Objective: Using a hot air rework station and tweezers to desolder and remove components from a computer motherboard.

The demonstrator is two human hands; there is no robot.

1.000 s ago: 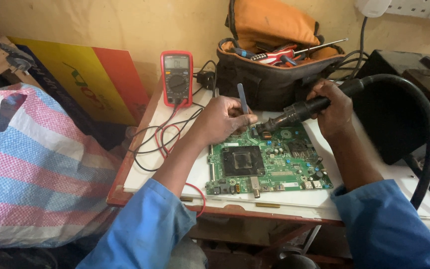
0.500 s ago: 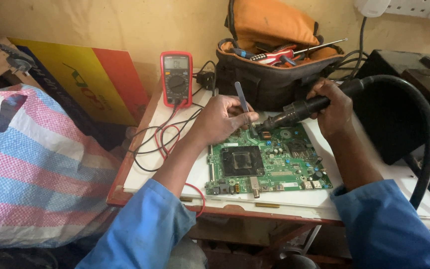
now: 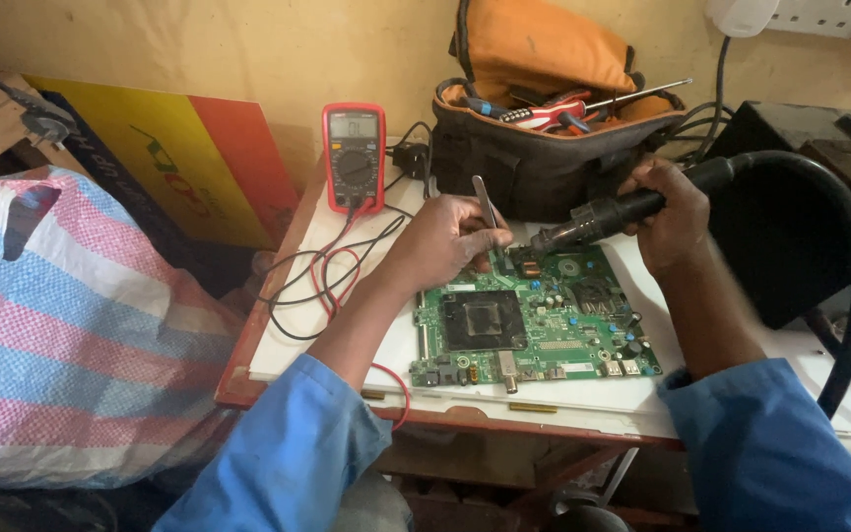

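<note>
A green circuit board [image 3: 534, 325] lies flat on the white bench top [image 3: 327, 335]. My left hand [image 3: 445, 239] rests at the board's far left corner and pinches a pair of metal tweezers [image 3: 486, 202], tips down on the board. My right hand [image 3: 675, 222] grips a black hot-air wand [image 3: 598, 217] with a thick black hose [image 3: 844, 266]. Its nozzle points down-left at the board's far edge, close to the tweezer tips. Both forearms wear blue sleeves.
A red multimeter [image 3: 354, 158] stands at the back with red and black leads [image 3: 317, 271] looping over the bench. A black and orange tool bag [image 3: 544, 118] holds screwdrivers behind the board. A black box [image 3: 800, 197] sits right; a striped woven bag [image 3: 71, 325] fills the left.
Both hands stay over the board's far edge with only slight shifts of the tweezers and the nozzle. The board has not moved.
</note>
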